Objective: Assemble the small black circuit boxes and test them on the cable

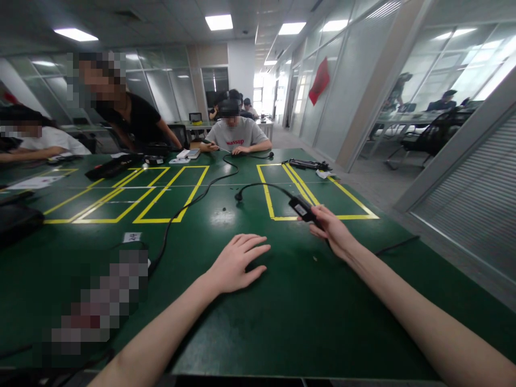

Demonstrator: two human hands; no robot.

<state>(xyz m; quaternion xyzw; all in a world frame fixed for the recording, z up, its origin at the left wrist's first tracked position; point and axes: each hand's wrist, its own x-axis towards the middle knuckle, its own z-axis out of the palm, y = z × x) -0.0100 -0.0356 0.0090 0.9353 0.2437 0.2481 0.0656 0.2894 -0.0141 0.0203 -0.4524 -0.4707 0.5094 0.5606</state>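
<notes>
My right hand (328, 228) is closed around a black power adapter (301, 208) with a white label, held just over the green table (282, 322). From the adapter's far end a black cord (264, 185) arches left to a plug (238, 196) near the tabletop. More cable (397, 245) shows to the right, behind my forearm. My left hand (239, 263) rests palm down near the middle of the table, fingers spread, with nothing in it.
Yellow tape outlines (326, 217) mark the tabletop. A long black cable (205, 191) crosses it from a blurred-out object (100, 301) at left. A folded black tripod-like item (308, 164) lies far right. Across the table sits a person in a grey shirt (237, 134); another leans at left.
</notes>
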